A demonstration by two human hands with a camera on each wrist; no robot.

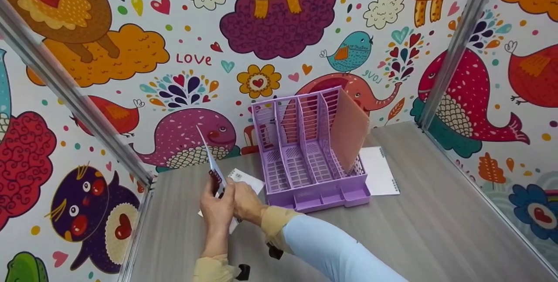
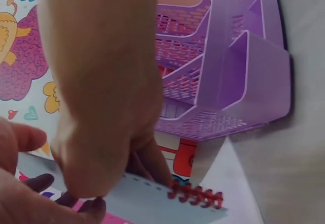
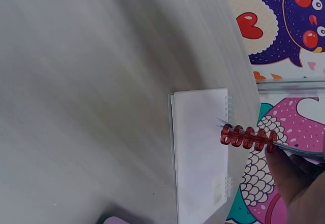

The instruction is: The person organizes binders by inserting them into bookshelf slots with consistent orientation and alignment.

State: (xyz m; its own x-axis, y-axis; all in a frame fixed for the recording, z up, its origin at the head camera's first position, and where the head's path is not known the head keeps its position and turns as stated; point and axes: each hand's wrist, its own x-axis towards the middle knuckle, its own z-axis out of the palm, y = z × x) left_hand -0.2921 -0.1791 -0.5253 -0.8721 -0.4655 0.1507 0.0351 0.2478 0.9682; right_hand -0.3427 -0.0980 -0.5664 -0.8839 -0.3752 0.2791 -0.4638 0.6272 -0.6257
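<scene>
Red-ringed notebook [image 1: 211, 157]: I have it raised above the table, left of the purple rack, tilted nearly on edge to my head view. The left hand [image 1: 216, 212] grips it, thumb on one side and fingers on the other, the gap no wider than the thin pages. The right hand [image 1: 246, 201] is closed on it too; my right wrist feed shows the thumb pressed just beside the red rings [image 3: 249, 137], though most of its other fingers are hidden from me. Below the hands, a white notepad [image 3: 198, 153] lies flat, partly covered from above. Just right of it stands the purple rack [image 1: 281, 201], with a salmon-coloured board [image 1: 348, 129] upright in its rightmost compartment. A second white pad [image 1: 381, 173] lies at the rack's right side, partly hidden by it. All this sits on a grey table [image 1: 436, 212] before a cartoon-patterned wall [image 1: 279, 66].
</scene>
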